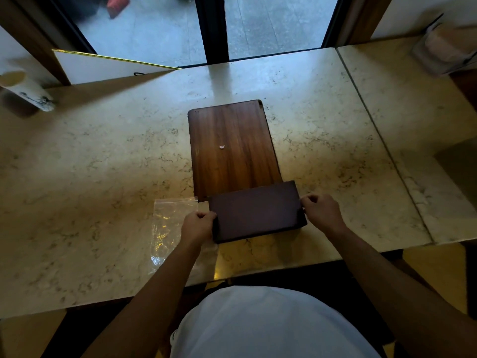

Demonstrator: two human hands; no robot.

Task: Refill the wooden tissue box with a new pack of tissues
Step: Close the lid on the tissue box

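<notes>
A dark wooden tissue box (255, 211) rests near the front edge of the marble table (103, 156), a flat dark face turned up toward me. My left hand (197, 226) grips its left end and my right hand (321, 211) grips its right end. Just behind it lies a flat brown wooden board (231, 148) with a tiny pale scrap (222, 147) on it. An empty clear plastic wrapper (169, 223) lies crumpled on the table to the left of my left hand. No tissues show in this view.
A white cylindrical cup (25, 90) lies tilted at the far left. A white panel with a gold edge (108, 67) leans at the back left. A pale wrapped pack (449, 47) sits at the far right. Glass doors stand behind the table.
</notes>
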